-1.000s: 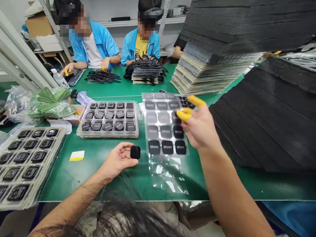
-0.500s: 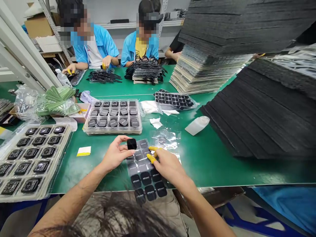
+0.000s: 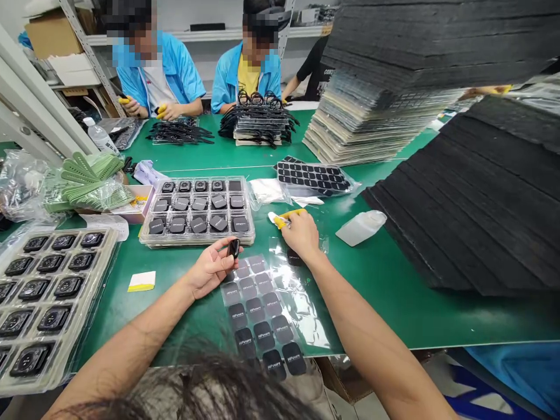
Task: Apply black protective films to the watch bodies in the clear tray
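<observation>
My left hand (image 3: 210,269) pinches a small black smartwatch body (image 3: 233,248) between thumb and fingers, above the far left corner of a sticker sheet. That clear sheet of dark square stickers (image 3: 263,335) has white lettering on it and hangs over the table's near edge. To its right, my right hand (image 3: 301,234), with yellow finger cots, is closed on a crumpled white wipe (image 3: 274,219) lying on the table. Under my right wrist lies a clear film (image 3: 280,256) with one dark sticker partly hidden by the wrist.
Ahead stands a tray of watch bodies (image 3: 196,238); another watch tray (image 3: 46,280) is at left. A white bottle (image 3: 361,227) lies on the right, beside large black foam stacks (image 3: 472,210). Bagged stickers (image 3: 312,177) lie farther back. Co-workers (image 3: 160,76) sit opposite.
My right hand has left the sticker sheet, moved forward and taken hold of the white wipe. My left hand has turned the watch body so it shows edge-on.
</observation>
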Demonstrator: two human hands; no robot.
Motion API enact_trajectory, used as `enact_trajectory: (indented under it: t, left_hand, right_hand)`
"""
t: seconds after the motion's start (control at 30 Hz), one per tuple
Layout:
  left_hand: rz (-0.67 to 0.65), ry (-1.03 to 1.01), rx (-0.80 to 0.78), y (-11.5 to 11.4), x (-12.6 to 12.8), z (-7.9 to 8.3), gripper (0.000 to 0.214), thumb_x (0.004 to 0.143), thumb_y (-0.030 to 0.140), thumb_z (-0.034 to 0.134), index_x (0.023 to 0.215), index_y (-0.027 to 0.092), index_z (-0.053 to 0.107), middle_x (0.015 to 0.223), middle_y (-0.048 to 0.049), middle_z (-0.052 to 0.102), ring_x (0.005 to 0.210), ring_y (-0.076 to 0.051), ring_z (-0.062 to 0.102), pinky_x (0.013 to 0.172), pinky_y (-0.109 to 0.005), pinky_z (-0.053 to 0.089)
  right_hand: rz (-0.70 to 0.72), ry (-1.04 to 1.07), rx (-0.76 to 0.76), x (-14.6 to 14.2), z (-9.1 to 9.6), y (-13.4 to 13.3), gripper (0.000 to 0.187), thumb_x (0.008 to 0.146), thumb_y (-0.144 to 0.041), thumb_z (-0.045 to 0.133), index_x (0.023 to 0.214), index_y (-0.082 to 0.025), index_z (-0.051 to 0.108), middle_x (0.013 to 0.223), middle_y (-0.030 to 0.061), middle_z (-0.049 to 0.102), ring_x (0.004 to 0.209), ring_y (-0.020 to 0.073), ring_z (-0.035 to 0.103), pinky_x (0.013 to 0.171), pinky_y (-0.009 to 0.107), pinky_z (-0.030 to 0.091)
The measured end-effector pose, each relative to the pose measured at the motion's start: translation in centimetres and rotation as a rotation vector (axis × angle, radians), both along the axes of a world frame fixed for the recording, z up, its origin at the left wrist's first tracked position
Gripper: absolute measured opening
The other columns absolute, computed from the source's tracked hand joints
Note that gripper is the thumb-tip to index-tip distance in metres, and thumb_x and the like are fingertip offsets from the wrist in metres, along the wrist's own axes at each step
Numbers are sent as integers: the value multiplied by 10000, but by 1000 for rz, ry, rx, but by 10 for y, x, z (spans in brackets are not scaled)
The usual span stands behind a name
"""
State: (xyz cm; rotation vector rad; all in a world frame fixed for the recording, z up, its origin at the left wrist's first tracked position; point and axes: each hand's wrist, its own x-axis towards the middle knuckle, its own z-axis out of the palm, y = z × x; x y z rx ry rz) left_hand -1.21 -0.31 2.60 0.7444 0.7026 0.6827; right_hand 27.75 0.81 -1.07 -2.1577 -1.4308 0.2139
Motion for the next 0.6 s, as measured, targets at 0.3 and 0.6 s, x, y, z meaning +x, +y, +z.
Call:
enact_trajectory:
  t: [0.3, 0.6]
  left_hand:
    - [117, 353, 278, -4, 1, 0, 704, 554, 223, 1066, 1170, 149, 731, 892, -30, 784, 767, -146, 722, 767, -282, 599]
    - [30, 386, 395, -2, 5, -12, 576, 630, 190, 986, 1158, 159, 760, 943, -46, 818, 803, -169, 750, 818, -314, 605]
  right_hand:
    - [338, 461, 339, -23, 17, -29, 233, 986, -446, 663, 962, -219, 706, 1008, 91, 800, 852, 231, 714, 807, 406, 582]
    - [911, 84, 512, -75, 15, -47, 237, 1059, -187, 603, 1138, -287, 803, 1104, 97, 760, 988, 234, 702, 829, 407, 638]
